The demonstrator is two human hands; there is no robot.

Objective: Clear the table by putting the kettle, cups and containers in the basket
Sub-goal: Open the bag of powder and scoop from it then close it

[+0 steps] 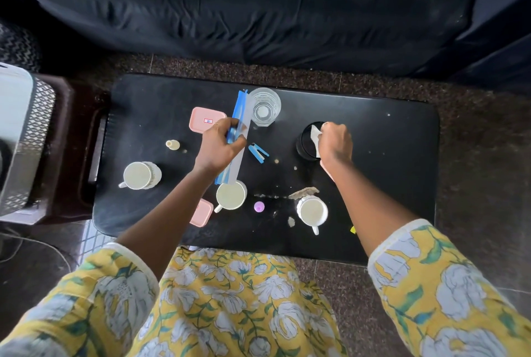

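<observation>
My left hand [219, 145] grips a long blue-edged clear plastic bag [240, 115] above the middle of the black table [388, 155]. My right hand [336, 142] pinches a white tissue [315, 134] over a black cup [306, 145]. A clear glass [264, 107] stands at the far edge. Three white mugs stand at the left [140, 175], the near middle [230, 195] and the near right [312, 211]. One pink container [205, 119] lies beyond my left hand, another [202, 212] under my left forearm. The white mesh basket [20, 138] sits at the far left on a dark stool.
A blue clip [258, 152], a small cream bottle [172, 144], a purple cap [259, 206], a torn wrapper [304, 192] and crumbs lie on the table. A dark sofa [258, 12] runs along the far side. Speckled floor surrounds the table.
</observation>
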